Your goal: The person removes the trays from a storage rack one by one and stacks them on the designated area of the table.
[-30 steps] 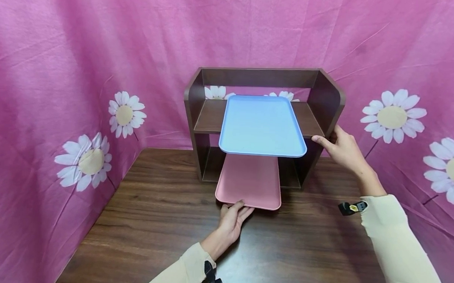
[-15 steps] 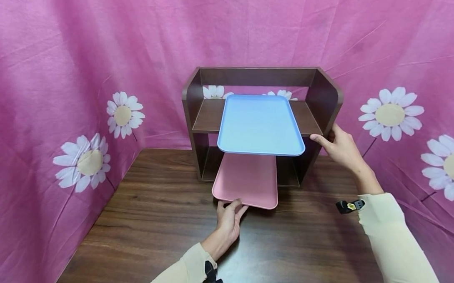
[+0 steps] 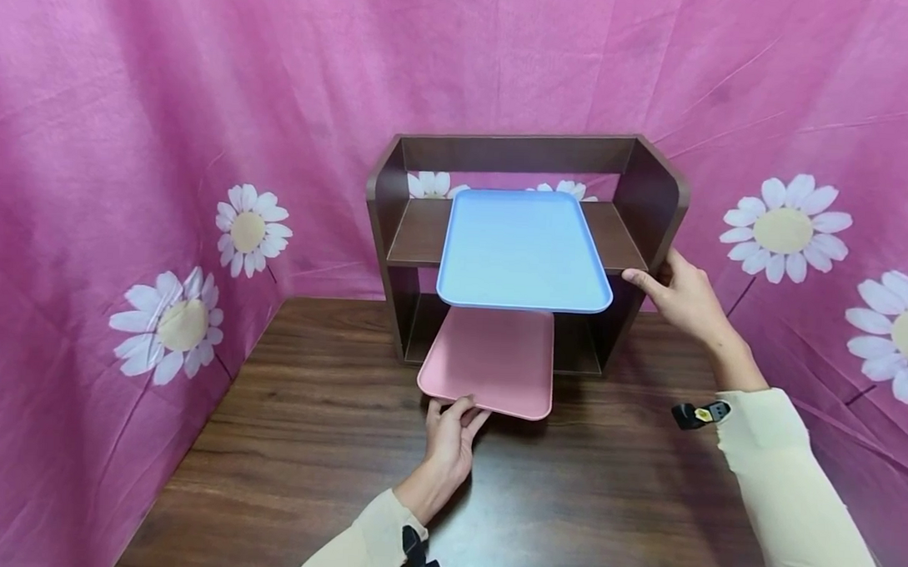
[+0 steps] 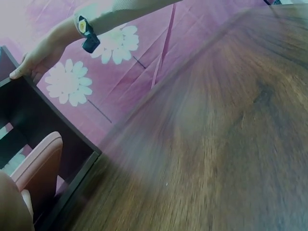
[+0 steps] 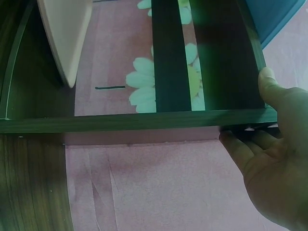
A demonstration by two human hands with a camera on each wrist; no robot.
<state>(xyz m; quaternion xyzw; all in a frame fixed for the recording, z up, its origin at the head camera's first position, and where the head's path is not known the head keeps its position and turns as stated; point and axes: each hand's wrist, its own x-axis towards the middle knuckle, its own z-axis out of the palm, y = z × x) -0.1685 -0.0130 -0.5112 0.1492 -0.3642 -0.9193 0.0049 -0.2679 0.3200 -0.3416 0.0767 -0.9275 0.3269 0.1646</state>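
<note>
A pink tray [image 3: 492, 360] juts forward from the lower level of a dark brown two-tier shelf [image 3: 514, 155], slightly turned. My left hand [image 3: 448, 442] grips its front edge, thumb on top and fingers beneath. In the left wrist view the pink tray [image 4: 41, 166] shows in part beside the hand. On the upper level a blue tray [image 3: 525, 253] lies with its front part overhanging and hides the back of the pink one. My right hand [image 3: 686, 300] holds the shelf's right side panel, its thumb at the front edge and fingers on the outer face, as the right hand [image 5: 281, 149] in the right wrist view confirms.
The shelf stands at the back of a dark wood table [image 3: 306, 428]. Behind and on both sides hangs a pink curtain [image 3: 318, 78] printed with white daisies. Black straps sit on both wrists, such as the right strap [image 3: 700, 415].
My left hand has shifted a little to the left, and the front of the pink tray has swung left with it. The right hand keeps its hold on the shelf, and the blue tray stays put.
</note>
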